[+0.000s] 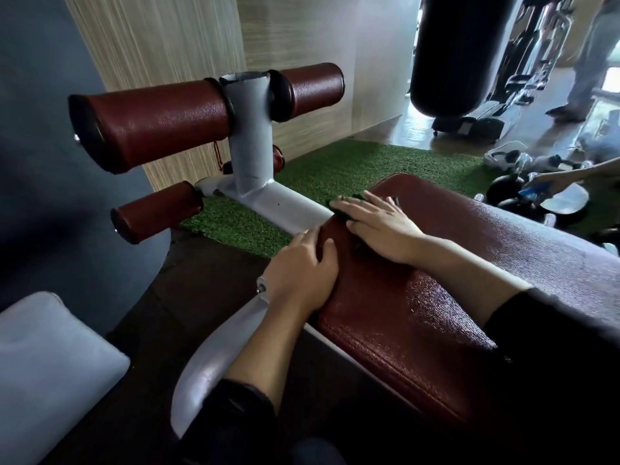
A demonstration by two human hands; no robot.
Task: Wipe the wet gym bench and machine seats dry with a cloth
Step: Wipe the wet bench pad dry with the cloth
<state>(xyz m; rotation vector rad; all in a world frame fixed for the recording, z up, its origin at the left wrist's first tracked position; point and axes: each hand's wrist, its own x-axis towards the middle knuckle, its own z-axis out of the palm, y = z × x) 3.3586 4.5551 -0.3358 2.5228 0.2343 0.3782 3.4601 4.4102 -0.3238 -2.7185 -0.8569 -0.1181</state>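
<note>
A dark red padded bench (419,297) runs from the lower right toward the middle, and its surface glistens with wet droplets. My right hand (375,226) lies flat on a dark green cloth (342,209) at the bench's far end, pressing it onto the pad. Only the edges of the cloth show past my fingers. My left hand (302,270) grips the left side edge of the pad, with the thumb on top.
A grey metal post (248,135) with dark red roller pads (151,125) stands past the bench end. Green turf (352,166) covers the floor beyond. A black punching bag (459,52), another person's hand (550,182) over kettlebells (506,193), and standing legs (587,62) are at right.
</note>
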